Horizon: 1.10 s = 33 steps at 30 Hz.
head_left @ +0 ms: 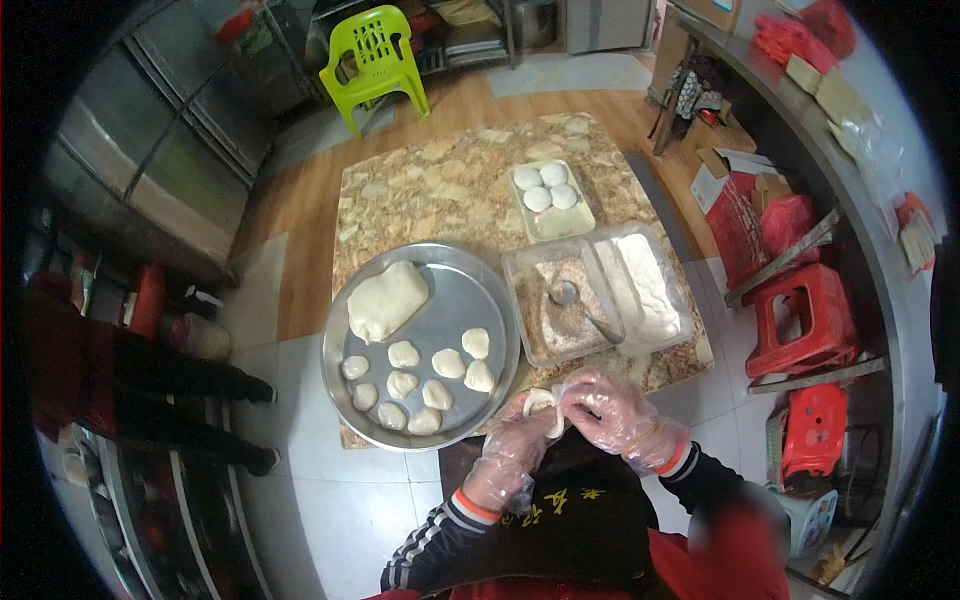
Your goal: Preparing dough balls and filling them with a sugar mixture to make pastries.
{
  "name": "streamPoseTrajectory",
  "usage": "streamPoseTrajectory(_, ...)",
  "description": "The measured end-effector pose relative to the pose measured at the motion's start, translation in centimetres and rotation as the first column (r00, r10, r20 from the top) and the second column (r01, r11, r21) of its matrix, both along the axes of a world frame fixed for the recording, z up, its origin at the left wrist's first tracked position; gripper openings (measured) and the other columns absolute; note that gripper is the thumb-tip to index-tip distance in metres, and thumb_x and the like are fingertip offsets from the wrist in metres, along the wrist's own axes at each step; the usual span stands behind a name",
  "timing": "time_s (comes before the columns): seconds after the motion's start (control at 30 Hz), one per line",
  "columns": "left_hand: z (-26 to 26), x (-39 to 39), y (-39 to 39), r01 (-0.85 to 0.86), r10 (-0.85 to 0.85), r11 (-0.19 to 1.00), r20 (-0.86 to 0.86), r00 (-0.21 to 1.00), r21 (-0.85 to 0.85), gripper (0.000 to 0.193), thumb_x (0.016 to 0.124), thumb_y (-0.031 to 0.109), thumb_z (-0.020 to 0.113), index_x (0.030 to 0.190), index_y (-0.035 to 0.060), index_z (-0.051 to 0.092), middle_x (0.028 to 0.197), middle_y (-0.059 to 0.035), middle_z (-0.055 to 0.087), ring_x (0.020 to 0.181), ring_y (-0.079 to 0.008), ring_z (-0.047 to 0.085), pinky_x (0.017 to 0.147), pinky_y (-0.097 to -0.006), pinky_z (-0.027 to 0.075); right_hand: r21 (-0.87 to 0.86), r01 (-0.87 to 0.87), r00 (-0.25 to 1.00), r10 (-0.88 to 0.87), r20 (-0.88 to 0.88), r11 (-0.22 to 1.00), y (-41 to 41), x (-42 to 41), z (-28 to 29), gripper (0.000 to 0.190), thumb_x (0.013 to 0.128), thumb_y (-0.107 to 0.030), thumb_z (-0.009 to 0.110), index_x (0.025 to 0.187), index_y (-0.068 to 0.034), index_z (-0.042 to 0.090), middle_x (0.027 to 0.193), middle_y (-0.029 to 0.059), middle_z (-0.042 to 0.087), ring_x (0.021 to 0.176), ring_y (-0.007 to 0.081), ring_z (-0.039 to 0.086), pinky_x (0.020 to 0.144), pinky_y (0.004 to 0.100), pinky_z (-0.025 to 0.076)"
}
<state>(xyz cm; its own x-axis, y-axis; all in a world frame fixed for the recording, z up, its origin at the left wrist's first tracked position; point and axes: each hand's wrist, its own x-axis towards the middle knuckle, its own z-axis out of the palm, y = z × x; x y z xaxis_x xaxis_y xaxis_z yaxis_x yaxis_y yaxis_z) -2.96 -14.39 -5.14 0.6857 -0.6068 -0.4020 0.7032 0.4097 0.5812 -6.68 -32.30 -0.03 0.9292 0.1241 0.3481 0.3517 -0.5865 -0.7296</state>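
Note:
Both my hands wear clear plastic gloves. My left hand (519,441) holds a small piece of dough (551,411) in front of my apron, and the fingers of my right hand (607,412) pinch its edge. To the left, a round metal pan (457,281) carries a large dough lump (388,300) and several small dough pieces (448,363). Beyond my hands, a clear plastic container (516,262) has a crumbly brown-white filling (555,319) with a metal spoon (566,294) in it. Beside it, another container holds white flour (649,289).
A tray (559,225) with several round white dough balls (553,174) stands at the back of the stone-patterned table (427,195). A green plastic chair (375,67) is beyond it. Red stools (802,319) stand right, under a long counter (795,82). A person (180,367) stands at left.

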Motion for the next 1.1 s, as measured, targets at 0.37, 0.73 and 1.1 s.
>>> streamPoseTrajectory(0.37, 1.2, 1.3, 0.4, 0.063, -0.066, 0.982, -0.011, 0.998, -0.177, 0.037, 0.090, -0.004, 0.044, 0.126, -0.0016, 0.049, 0.123, -0.0152, 0.057, 0.112, -0.0253, 0.057, 0.099, -0.0358, 0.047, 0.157, -0.127, 0.933, 0.172, -0.317, 0.979, -0.5, 0.1, -0.5, 0.072, 0.080, -0.006, 0.071, 0.144, -0.012, 0.038, 0.118, 0.0185, 0.055, 0.104, 0.0312, 0.059, 0.087, 0.0379, 0.051)
streamPoseTrajectory(0.73, -0.5, 1.7, 0.6, 0.086, -0.104, 0.973, -0.070, 0.992, -0.215, 0.035, 0.095, 0.008, 0.045, 0.129, 0.0023, 0.049, 0.124, -0.0107, 0.056, 0.114, -0.0223, 0.056, 0.095, -0.0365, 0.049, 0.093, -0.109, 0.985, 0.120, -0.126, 0.990, 0.5, 1.6, -1.9, 0.037, 0.078, -0.006, 0.073, 0.114, -0.005, 0.062, 0.103, 0.0158, 0.059, 0.081, 0.0331, 0.064, 0.073, 0.0360, 0.053)
streamPoseTrajectory(1.1, 0.9, 1.2, -1.2, 0.128, -0.126, 0.991, 0.059, 0.990, -0.031, 0.050, 0.099, 0.043, 0.047, 0.131, 0.0057, 0.048, 0.125, -0.0094, 0.056, 0.110, -0.0213, 0.056, 0.091, -0.0387, 0.049, -0.200, -0.092, 0.988, 0.066, -0.136, 0.975, 1.3, 0.8, -3.5, 0.034, 0.084, -0.016, 0.066, 0.117, -0.010, 0.063, 0.119, 0.0129, 0.057, 0.105, 0.0339, 0.059, 0.089, 0.0427, 0.050)
